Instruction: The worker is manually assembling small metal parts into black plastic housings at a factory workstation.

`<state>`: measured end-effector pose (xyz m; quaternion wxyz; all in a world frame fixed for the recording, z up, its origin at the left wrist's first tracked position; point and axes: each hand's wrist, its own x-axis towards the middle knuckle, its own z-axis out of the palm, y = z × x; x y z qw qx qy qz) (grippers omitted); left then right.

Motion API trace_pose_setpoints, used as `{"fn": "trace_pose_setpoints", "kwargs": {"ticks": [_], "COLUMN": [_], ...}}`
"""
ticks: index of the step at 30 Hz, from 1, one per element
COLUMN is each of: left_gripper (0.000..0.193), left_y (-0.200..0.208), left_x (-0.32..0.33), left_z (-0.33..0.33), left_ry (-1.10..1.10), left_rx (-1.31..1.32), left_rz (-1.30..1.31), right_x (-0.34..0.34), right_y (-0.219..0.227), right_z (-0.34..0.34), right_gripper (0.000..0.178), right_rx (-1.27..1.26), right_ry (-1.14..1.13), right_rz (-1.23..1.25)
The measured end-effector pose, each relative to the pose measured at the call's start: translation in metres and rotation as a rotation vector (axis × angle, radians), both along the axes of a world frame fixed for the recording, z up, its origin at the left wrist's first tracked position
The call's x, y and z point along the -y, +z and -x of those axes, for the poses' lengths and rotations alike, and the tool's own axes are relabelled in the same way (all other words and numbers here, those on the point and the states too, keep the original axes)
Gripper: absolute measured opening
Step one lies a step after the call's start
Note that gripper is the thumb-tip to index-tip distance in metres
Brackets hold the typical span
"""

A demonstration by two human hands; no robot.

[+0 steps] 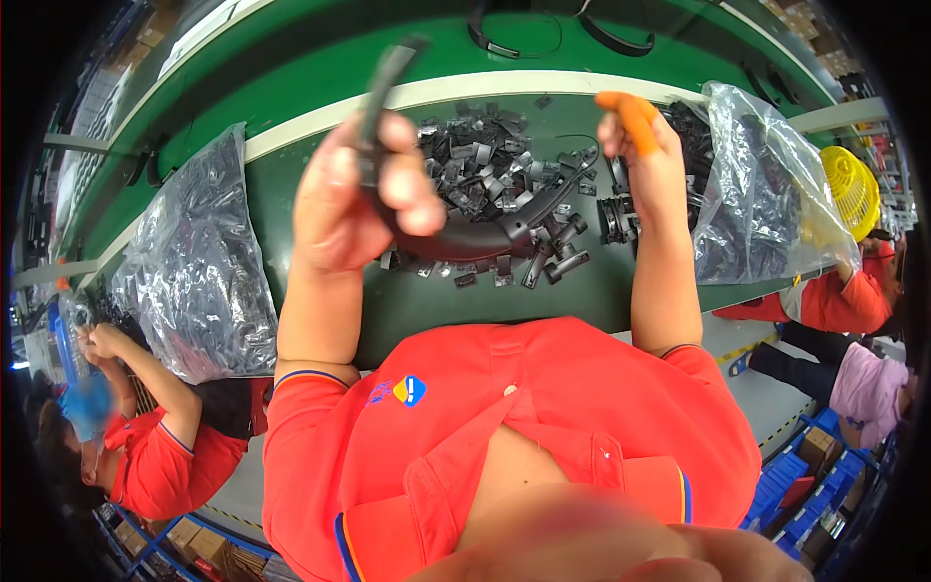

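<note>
My left hand [354, 194] is closed around a black curved headband [456, 239], blurred by motion at its upper end. The band arcs down and to the right, and a thin black wire [580, 139] loops from its right end towards my right hand [648, 145]. Orange finger covers sit on fingers of that hand, which are curled together; whether they pinch anything is too small to tell. Behind and below the band lies a heap of small black plastic parts [485, 165] on the green worktop [407, 315].
Clear plastic bags of dark parts stand at left [199, 262] and right [752, 194]. Beyond a pale ledge [456, 87] runs a green surface carrying more headbands [621, 41]. Co-workers [165, 436] sit on both sides; a yellow basket [850, 194] is at right.
</note>
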<state>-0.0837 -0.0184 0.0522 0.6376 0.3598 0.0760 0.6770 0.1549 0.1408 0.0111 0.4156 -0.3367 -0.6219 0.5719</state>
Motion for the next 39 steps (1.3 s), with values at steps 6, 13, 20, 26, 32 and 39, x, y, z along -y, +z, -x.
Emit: {"fn": "trace_pose_setpoints", "kwargs": {"ticks": [6, 13, 20, 26, 32, 39], "left_gripper": [0.036, 0.038, 0.028, 0.029, 0.036, 0.039], "left_y": [0.013, 0.012, -0.004, -0.022, -0.029, -0.031], "left_x": [0.005, 0.007, -0.003, -0.011, -0.013, -0.011], "left_z": [0.006, -0.005, -0.027, -0.038, -0.045, -0.047], "left_ry": [-0.127, 0.315, 0.545, 0.543, 0.577, 0.660], "left_rx": [0.351, -0.113, -0.537, -0.603, -0.715, -0.880], "left_rz": [-0.134, 0.002, 0.003, 0.022, 0.002, -0.018], "right_x": [-0.044, -0.058, 0.003, 0.076, 0.082, 0.086], "right_y": [-0.033, -0.066, -0.012, 0.022, 0.025, 0.026], "right_z": [0.033, 0.044, 0.026, 0.036, 0.038, 0.040], "right_gripper": [0.032, 0.017, 0.025, 0.031, 0.021, 0.016], "right_rx": [0.663, 0.799, 0.039, -0.404, -0.546, -0.424], "right_ry": [0.018, -0.009, -0.016, 0.184, 0.205, 0.147], "right_rz": [-0.488, -0.800, 0.044, 0.006, 0.157, -0.037]}}
